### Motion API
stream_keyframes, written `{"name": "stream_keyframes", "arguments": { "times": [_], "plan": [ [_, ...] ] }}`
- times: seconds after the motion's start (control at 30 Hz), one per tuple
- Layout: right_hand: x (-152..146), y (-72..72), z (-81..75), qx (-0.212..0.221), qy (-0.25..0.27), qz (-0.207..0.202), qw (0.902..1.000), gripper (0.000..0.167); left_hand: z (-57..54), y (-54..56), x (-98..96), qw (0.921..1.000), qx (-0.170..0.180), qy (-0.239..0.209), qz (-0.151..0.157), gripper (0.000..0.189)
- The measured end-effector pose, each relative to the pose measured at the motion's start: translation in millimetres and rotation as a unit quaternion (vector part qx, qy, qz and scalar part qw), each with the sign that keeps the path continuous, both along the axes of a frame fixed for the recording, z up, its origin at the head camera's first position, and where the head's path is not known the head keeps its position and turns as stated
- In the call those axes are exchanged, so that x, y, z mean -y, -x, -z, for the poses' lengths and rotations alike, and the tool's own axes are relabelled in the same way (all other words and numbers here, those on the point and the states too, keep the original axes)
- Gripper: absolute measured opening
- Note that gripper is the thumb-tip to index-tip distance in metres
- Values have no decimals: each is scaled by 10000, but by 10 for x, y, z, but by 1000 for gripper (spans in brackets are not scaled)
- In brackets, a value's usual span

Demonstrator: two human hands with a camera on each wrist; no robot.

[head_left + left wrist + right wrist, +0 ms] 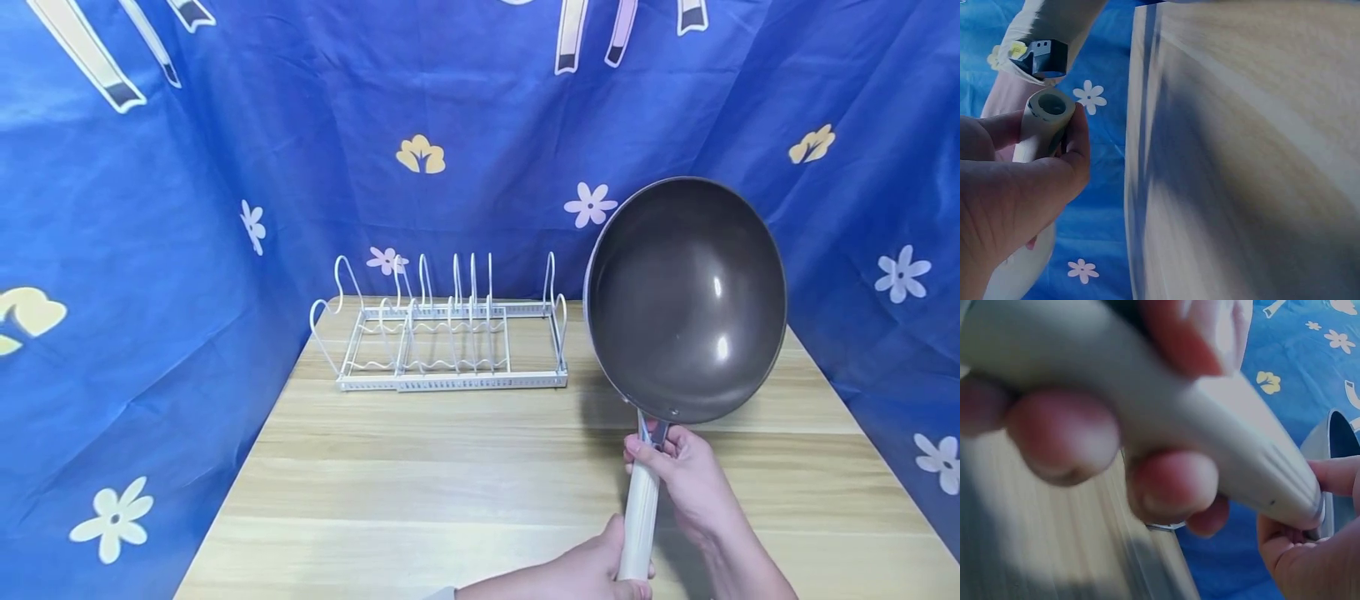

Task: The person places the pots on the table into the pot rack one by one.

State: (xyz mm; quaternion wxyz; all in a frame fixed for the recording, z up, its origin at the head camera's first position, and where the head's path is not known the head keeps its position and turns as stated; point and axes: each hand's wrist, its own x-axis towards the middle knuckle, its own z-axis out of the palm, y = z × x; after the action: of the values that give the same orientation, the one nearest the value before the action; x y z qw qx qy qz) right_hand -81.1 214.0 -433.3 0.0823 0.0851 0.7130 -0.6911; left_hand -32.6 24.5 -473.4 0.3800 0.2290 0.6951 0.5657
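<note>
A deep, dark-lined frying pan (686, 300) is held tilted up above the right side of the table, its inside toward me. Its pale handle (640, 521) points down toward the front. My right hand (686, 471) grips the handle close to the pan's rim. Lower down, my left hand (596, 562) holds the handle near its free end. The round, hollow handle end (1052, 106) sticks out between the left thumb and fingers in the left wrist view. In the right wrist view, left-hand fingers (1063, 434) curl round the handle, blurred and near, with the right hand (1316, 562) beyond.
A white wire rack (450, 382) with upright loop dividers stands at the back left of the wooden table (390, 483). Blue patterned cloth (480, 192) hangs behind the table and along both sides. The pan casts a shadow on the tabletop.
</note>
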Motion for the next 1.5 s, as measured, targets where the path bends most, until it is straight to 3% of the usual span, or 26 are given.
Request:
{"name": "stream_keyframes", "arguments": {
  "times": [0.3, 0.57, 0.7, 0.87, 1.07, 1.23, 1.5],
  "plan": [
    [-25, 19, 25, -567, 1105, -548, 9907, 7, -20, -4, 41, 9977, 30, -670, 13, 38],
    [-42, 48, -23, -634, 2113, -1284, 9669, 11, -4, 11, 52, 9952, -265, -913, 234, 37],
    [-62, 58, -36, -621, 2529, -1545, 9531, 13, -52, 46, 75, 9941, 304, -1030, 168, 36],
    [-66, 70, -45, -583, 2914, -1828, 9372, 20, -83, 106, 85, 9858, 1134, -1220, 223, 37],
    [-52, 98, -51, -449, 3312, -1965, 9218, 24, -35, 135, 90, 9757, 1497, -1581, 258, 33],
    [-50, 116, -54, -379, 3317, -2044, 9202, 27, 7, 150, 124, 9698, 1473, -1927, 264, 36],
    [-31, 147, -75, -490, 3229, -2172, 9199, 30, -4, 156, 175, 9807, 993, -1683, -44, 37]
  ]
}}
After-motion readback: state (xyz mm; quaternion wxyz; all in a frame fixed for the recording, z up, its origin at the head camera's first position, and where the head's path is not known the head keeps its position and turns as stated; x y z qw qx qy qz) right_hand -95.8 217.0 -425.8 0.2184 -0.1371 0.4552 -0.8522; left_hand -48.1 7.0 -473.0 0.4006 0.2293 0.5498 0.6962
